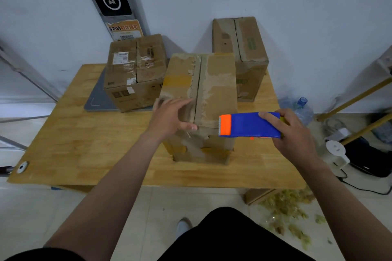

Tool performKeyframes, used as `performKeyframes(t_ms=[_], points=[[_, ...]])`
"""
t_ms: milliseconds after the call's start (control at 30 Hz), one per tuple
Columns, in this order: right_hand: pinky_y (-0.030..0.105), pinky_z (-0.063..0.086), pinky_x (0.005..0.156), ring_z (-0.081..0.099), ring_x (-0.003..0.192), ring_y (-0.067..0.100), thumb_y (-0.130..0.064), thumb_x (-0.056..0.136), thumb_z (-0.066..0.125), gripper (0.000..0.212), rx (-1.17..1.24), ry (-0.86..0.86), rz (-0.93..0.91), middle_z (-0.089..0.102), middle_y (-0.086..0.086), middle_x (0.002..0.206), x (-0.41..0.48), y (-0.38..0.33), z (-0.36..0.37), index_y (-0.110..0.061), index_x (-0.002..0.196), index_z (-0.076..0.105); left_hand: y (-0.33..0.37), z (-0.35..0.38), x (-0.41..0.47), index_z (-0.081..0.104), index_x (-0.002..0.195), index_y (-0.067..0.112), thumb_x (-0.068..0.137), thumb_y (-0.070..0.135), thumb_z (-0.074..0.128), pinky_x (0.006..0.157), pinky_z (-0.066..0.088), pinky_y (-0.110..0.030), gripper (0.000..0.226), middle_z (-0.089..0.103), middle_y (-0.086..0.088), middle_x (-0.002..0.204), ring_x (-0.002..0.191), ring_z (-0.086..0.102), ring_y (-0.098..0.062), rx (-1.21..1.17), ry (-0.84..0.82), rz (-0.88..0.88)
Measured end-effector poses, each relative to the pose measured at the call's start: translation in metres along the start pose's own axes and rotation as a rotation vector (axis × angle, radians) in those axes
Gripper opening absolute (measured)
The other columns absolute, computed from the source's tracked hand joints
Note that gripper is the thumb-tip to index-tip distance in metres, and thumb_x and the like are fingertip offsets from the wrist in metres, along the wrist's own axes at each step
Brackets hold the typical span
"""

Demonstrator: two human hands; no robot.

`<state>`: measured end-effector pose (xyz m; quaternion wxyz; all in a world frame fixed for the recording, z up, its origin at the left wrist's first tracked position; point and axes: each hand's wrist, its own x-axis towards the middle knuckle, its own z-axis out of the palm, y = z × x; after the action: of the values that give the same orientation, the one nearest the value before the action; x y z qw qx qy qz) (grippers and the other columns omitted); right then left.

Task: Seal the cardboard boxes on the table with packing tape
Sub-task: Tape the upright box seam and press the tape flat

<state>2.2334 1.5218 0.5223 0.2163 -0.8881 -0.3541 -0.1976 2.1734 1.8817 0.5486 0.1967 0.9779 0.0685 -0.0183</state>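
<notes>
**Fig. Head view: sealing step on the near box [212, 82].** Upright at the middle of the desk [84, 144], flaps closed, seam [197, 91] running near to far across the top, ragged remnants of old tape along it.

Left hand [169, 116] laid flat on the top just left of the seam, fingers straight, thumb by the near edge: grip wide, pressing, holding nothing. Right hand [297, 133] wrapped round the blue tape dispenser [250, 125], grip closed on its body. Orange toothed end pointing left, level with the near top edge of the box, just right of the seam. Tape end stuck to the cardboard or not: cannot tell.

Judged step: starting a strip at the near end of the seam. To do well:
- Anchor the tape end on the near face, below the edge.
- Press the left flap down to hold the flaps flush.
- Centre the dispenser over the seam.
- Pull straight toward the far edge under steady downward pressure.
- Carry over onto the far face, then tilt onto the teeth to cut.
- Keep the left fingers off the seam line.

Far-left box [135, 70], on a grey mat [95, 99], and far-right box [244, 48], both behind and well apart from the hands; tape state hard to judge.
</notes>
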Motion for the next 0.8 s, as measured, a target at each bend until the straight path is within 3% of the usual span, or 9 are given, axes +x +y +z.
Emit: performKeyframes(t_ms=[67, 133, 233, 333, 433, 567, 700, 800], points=[[0.027, 0.039, 0.059, 0.054, 0.093, 0.027, -0.002, 0.08, 0.075, 0.073, 0.014, 0.006, -0.013, 0.052, 0.015, 0.114, -0.001, 0.0, 0.002, -0.029, 0.141, 0.046, -0.014, -0.001, -0.004, 0.042, 0.151, 0.046, 0.063, 0.078, 0.074, 0.121, -0.009, -0.061, 0.098, 0.037, 0.022, 0.159, 0.152, 0.022, -0.01, -0.003, 0.012, 0.022], [0.027, 0.04, 0.059, 0.053, 0.094, 0.025, -0.003, 0.08, 0.076, 0.074, 0.03, 0.016, -0.013, 0.052, 0.014, 0.113, -0.001, 0.0, 0.002, -0.03, 0.141, 0.046, -0.027, -0.004, -0.007, 0.044, 0.151, 0.044, 0.064, 0.076, 0.073, 0.122, -0.007, -0.064, 0.097, 0.036, 0.025, 0.159, 0.153, 0.02, -0.007, -0.019, 0.005, 0.039], [0.027, 0.04, 0.06, 0.051, 0.095, 0.023, -0.002, 0.079, 0.076, 0.074, 0.056, 0.029, 0.002, 0.052, 0.013, 0.113, -0.001, 0.001, 0.003, -0.031, 0.141, 0.047, -0.044, -0.009, -0.014, 0.044, 0.152, 0.041, 0.071, 0.059, 0.082, 0.123, 0.001, -0.065, 0.091, 0.032, 0.027, 0.159, 0.154, 0.015, -0.003, -0.048, -0.028, 0.076], [0.028, 0.042, 0.059, 0.054, 0.096, 0.025, -0.002, 0.079, 0.077, 0.075, 0.065, 0.025, 0.013, 0.052, 0.012, 0.114, -0.001, -0.001, 0.003, -0.032, 0.141, 0.047, -0.047, -0.013, -0.018, 0.041, 0.153, 0.041, 0.077, 0.048, 0.084, 0.121, -0.003, -0.067, 0.087, 0.028, 0.028, 0.161, 0.154, 0.01, 0.0, -0.048, -0.044, 0.058], [0.026, 0.039, 0.058, 0.057, 0.095, 0.028, -0.001, 0.078, 0.077, 0.074, 0.047, 0.023, 0.018, 0.053, 0.014, 0.114, -0.001, -0.002, 0.001, -0.03, 0.14, 0.048, -0.025, -0.014, -0.014, 0.041, 0.154, 0.039, 0.082, 0.06, 0.076, 0.122, -0.006, -0.063, 0.083, 0.028, 0.021, 0.163, 0.155, 0.013, -0.007, -0.04, -0.033, 0.013], [0.027, 0.04, 0.058, 0.056, 0.096, 0.029, 0.0, 0.079, 0.075, 0.074, 0.038, 0.014, 0.025, 0.053, 0.013, 0.114, -0.002, -0.002, -0.002, -0.032, 0.14, 0.047, 0.02, 0.004, -0.005, 0.039, 0.155, 0.032, 0.086, 0.067, 0.067, 0.127, 0.009, -0.053, 0.082, 0.029, 0.008, 0.166, 0.155, 0.017, -0.014, -0.133, 0.015, 0.053], [0.027, 0.041, 0.059, 0.054, 0.099, 0.026, -0.004, 0.081, 0.073, 0.071, 0.017, 0.004, 0.007, 0.051, 0.011, 0.116, -0.003, -0.002, -0.004, -0.032, 0.141, 0.048, 0.041, 0.028, 0.008, 0.037, 0.156, 0.038, 0.078, 0.073, 0.068, 0.126, -0.009, -0.051, 0.091, 0.025, 0.016, 0.166, 0.156, 0.007, -0.006, -0.041, 0.022, 0.105], [0.032, 0.048, 0.055, 0.054, 0.101, 0.026, -0.007, 0.083, 0.069, 0.07, 0.009, -0.006, -0.002, 0.048, 0.007, 0.117, -0.002, -0.001, -0.004, -0.035, 0.142, 0.046, 0.037, 0.032, 0.011, 0.037, 0.155, 0.041, 0.072, 0.077, 0.07, 0.125, -0.012, -0.051, 0.096, 0.027, 0.021, 0.165, 0.156, 0.008, -0.005, -0.041, 0.052, 0.091]])
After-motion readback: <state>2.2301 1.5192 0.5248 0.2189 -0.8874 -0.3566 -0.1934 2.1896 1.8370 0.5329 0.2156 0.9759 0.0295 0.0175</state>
